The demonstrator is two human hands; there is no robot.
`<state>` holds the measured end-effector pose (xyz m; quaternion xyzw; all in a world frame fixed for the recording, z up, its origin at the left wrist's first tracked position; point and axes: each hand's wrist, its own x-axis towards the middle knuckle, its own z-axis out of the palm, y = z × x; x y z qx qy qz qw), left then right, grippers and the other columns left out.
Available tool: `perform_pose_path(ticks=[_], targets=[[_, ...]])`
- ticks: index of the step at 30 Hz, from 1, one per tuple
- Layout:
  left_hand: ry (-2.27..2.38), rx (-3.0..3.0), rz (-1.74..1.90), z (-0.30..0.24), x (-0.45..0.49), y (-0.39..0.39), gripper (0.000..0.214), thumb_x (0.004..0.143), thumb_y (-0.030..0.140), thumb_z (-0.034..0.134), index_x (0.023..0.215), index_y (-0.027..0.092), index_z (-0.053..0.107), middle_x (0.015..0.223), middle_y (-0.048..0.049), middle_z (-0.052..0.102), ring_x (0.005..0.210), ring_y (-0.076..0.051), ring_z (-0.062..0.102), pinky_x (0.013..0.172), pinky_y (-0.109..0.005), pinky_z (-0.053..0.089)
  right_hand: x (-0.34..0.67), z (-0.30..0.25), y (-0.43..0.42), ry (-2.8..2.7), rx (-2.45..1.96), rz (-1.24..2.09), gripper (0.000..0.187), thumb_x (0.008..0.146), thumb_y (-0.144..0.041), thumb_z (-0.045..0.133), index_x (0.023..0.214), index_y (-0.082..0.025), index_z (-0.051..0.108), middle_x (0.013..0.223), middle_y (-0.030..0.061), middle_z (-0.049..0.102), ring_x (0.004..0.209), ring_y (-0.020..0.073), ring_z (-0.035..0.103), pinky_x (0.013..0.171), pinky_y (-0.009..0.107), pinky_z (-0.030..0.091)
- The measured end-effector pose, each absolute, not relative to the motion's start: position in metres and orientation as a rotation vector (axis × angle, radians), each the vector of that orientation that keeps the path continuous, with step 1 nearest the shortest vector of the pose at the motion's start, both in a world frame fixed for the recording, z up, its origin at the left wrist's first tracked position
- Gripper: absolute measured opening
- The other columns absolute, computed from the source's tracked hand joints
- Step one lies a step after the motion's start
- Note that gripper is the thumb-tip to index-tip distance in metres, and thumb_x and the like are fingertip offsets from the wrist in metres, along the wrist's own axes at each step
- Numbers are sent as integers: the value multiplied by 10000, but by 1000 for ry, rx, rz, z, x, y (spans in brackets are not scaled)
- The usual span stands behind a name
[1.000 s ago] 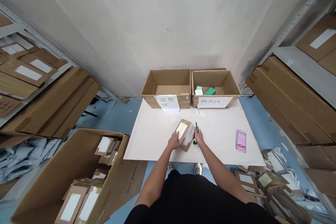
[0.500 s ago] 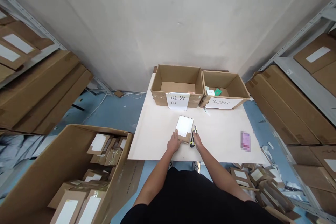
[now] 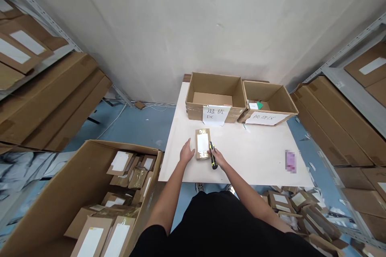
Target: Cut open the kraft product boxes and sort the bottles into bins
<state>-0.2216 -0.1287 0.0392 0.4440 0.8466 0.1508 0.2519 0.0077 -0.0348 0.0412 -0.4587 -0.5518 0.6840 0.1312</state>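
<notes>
- We see the small taped carton (image 3: pixel 202 144) lying flat on the white table (image 3: pixel 256 148), between the two hands and near the front edge, probably for easy reach; its white label (image 3: pixel 203 142) faces up.
- The left hand (image 3: pixel 187 151) is spread just beside the carton's left side, perhaps to steady it; we cannot tell whether the thumb touches.
- The right hand (image 3: pixel 218 158) grips one yellow-and-black utility knife (image 3: pixel 213 160) at the carton's right side. Its front end points away from the body, which we judge safer; we cannot make out whether a blade is out.
- Two open-topped cardboard boxes, the left box (image 3: pixel 193 111) and the right box (image 3: pixel 282 98), stand side by side at the back, presumably leaving the front free for handwork.
- Two handwritten signs, 退货区 (image 3: pixel 215 115) and 换货区 (image 3: pixel 265 118), hang on the boxes' front walls, we suppose so that they can be read from here.
- Inside the right box we count one white box (image 3: pixel 253 106) and one green item (image 3: pixel 259 105), perhaps more hidden.
- One pixelated pink patch (image 3: pixel 290 161) lies toward the table's right edge.
- One large carton (image 3: pixel 69 180) at the left holds several labelled parcels (image 3: pixel 120 161), too overlapped for us to count surely.
</notes>
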Motion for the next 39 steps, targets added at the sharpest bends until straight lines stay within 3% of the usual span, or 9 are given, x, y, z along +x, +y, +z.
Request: perform_pose_path(ticks=[4, 8, 11, 13, 17, 20, 24, 29, 39], targets=[[2082, 1566, 367, 55, -242, -90, 906, 783, 322, 837, 1577, 286, 404, 1727, -59, 355, 1606, -279, 302, 1277, -389, 355, 14, 44, -34, -1657, -1370, 1916, 551, 895, -775, 601, 1061, -255, 677, 1157, 81, 795, 1271, 278, 679, 1136, 445, 487], [1907, 1681, 158, 59, -247, -58, 733, 643, 302, 951, 1287, 276, 601, 1694, -68, 409, 1638, -309, 200, 1263, -436, 373, 32, 52, -30, -1588, -1424, 1921, 500, 943, -733, 563, 1061, -251, 628, 1106, 98, 799, 1134, 279, 751, 948, 394, 594], [1898, 1688, 118, 55, -242, -53, 646, 640, 329, 972, 1173, 255, 613, 1684, -96, 416, 1634, -318, 214, 1246, -425, 389, 52, 55, -27, -1499, -1502, 1906, 456, 976, -699, 509, 1053, -252, 552, 1069, 103, 793, 841, 249, 800, 708, 322, 605], [1912, 1674, 142, 50, -228, -57, 634, 675, 364, 963, 1183, 245, 603, 1703, -114, 376, 1629, -322, 227, 1222, -407, 415, 65, 54, -26, -1503, -1563, 1843, 426, 987, -670, 472, 1045, -250, 514, 978, 80, 787, 627, 201, 751, 595, 284, 560], [1959, 1656, 125, 36, -172, -65, 663, 787, 417, 897, 1311, 204, 550, 1735, -194, 280, 1638, -328, 189, 1198, -426, 432, 80, 50, -24, -1639, -1679, 1668, 349, 978, -522, 480, 1193, -248, 503, 819, -3, 741, 461, 163, 631, 536, 272, 515], [1940, 1652, 110, 30, -131, -62, 741, 811, 416, 876, 1405, 187, 497, 1746, -223, 229, 1644, -330, 150, 1208, -430, 418, 76, 51, -17, -1858, -1712, 1470, 492, 947, -385, 530, 1416, -265, 441, 821, -31, 733, 539, 174, 657, 637, 276, 540], [1919, 1599, 119, 30, -112, -53, 853, 775, 397, 897, 1473, 185, 456, 1749, -223, 219, 1641, -343, 157, 1197, -434, 430, 50, 60, 7, -2192, -1656, 1188, 586, 975, -296, 526, 1545, -277, 393, 933, 21, 763, 789, 230, 720, 790, 290, 524], [1922, 1555, 129, 31, -117, -54, 840, 771, 391, 898, 1476, 217, 475, 1757, -191, 222, 1645, -335, 152, 1189, -448, 432, 8, 62, 39, -2392, -1604, 1133, 533, 971, -272, 602, 1492, -306, 495, 1018, 57, 778, 968, 277, 710, 878, 307, 484], [1870, 1563, 133, 37, -122, -57, 878, 692, 428, 933, 1431, 228, 502, 1773, -167, 180, 1648, -334, 138, 1177, -430, 443, -1, 58, 50, -2541, -1662, 1042, 522, 967, -227, 608, 1479, -298, 535, 1065, 75, 785, 983, 279, 703, 855, 319, 473]])
